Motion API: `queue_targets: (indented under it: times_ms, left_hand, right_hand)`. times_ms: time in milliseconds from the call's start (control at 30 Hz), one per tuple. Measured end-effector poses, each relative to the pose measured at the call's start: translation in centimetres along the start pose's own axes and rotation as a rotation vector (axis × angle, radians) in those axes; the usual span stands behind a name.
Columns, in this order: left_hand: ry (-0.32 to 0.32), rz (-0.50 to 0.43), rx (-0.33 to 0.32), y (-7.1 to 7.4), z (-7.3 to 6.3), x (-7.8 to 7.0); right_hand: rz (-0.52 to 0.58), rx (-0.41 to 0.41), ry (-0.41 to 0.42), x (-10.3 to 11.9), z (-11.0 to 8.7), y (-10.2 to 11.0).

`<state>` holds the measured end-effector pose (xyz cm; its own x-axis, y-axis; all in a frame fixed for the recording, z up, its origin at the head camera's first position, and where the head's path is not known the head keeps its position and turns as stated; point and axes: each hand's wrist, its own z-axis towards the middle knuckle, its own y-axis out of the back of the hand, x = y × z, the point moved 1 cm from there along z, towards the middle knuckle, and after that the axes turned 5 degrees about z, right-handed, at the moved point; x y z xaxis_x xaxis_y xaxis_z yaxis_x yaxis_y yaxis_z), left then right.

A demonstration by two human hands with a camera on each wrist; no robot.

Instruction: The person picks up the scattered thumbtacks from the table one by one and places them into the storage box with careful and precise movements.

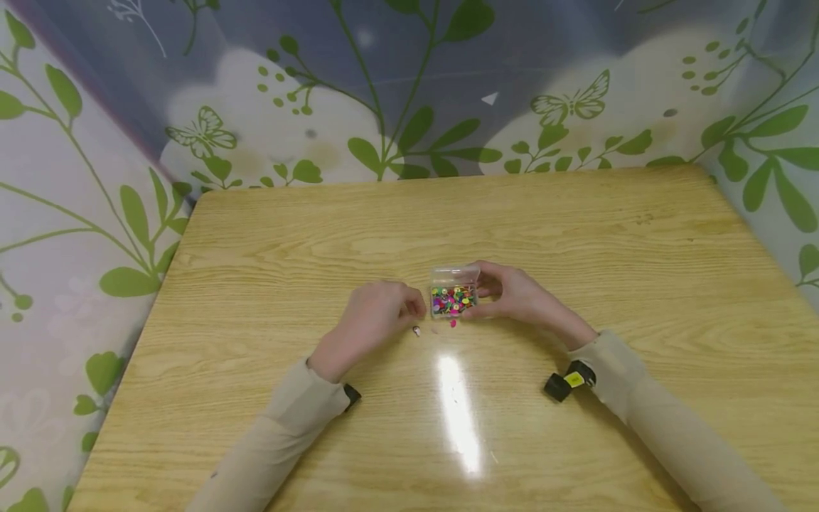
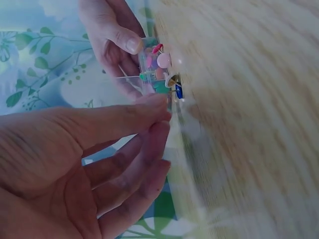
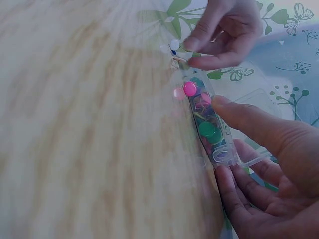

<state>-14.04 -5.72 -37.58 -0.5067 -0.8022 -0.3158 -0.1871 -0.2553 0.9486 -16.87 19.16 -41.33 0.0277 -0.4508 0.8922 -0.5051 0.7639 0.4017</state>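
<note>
My right hand [image 1: 521, 295] grips a small clear plastic box [image 1: 437, 314] of multicoloured thumbtacks [image 1: 454, 302], its thumb and fingers on the box's right side. The clear hinged lid [image 1: 456, 273] stands raised at the back. Just left of the box is my left hand [image 1: 384, 313], low over the table. Its thumb and forefinger are bent toward each other, with a gap between their tips in the right wrist view; I see nothing held there. Loose tacks lie close by: a pink tack [image 1: 453, 323] before the box and a dark-and-white tack [image 1: 416, 331] below the left fingertips.
The wood-grain table [image 1: 307, 235] extends around both hands. A leaf-and-butterfly patterned wall covering [image 1: 397, 92] rises behind it and at both sides. A bright light reflection [image 1: 459, 419] lies on the tabletop in front of the box. Black wrist devices [image 1: 566, 382] are strapped at the sleeves.
</note>
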Motion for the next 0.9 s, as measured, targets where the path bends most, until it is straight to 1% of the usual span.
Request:
queue_targets:
  times_ms: [133, 233, 367, 467, 667, 800, 900]
  left_hand:
    - [-0.016, 0.001, 0.044, -0.19, -0.39, 0.22]
    - [-0.027, 0.001, 0.052, -0.41, -0.56, 0.42]
    - [-0.020, -0.012, 0.059, -0.59, -0.66, 0.62]
    - [-0.019, -0.010, 0.053, -0.67, -0.69, 0.68]
    - [-0.036, 0.005, 0.024, -0.93, -0.52, 0.65]
    - [-0.021, 0.016, 0.014, -0.95, -0.38, 0.69]
    - [-0.002, 0.021, -0.015, -0.72, -0.32, 0.74]
  right_hand:
    - [0.002, -0.001, 0.001, -0.04, 0.02, 0.00]
    - [0.002, -0.001, 0.001, -0.11, 0.01, 0.01]
    - [0.000, -0.002, 0.009, -0.17, 0.03, 0.03]
    - [-0.006, -0.002, 0.012, -0.18, 0.07, 0.02]
    - [-0.008, -0.003, 0.006, -0.22, 0.06, 0.09]
    - [-0.007, 0.001, 0.006, -0.20, 0.03, 0.09]
    - [-0.004, 0.004, 0.010, -0.23, 0.03, 0.09]
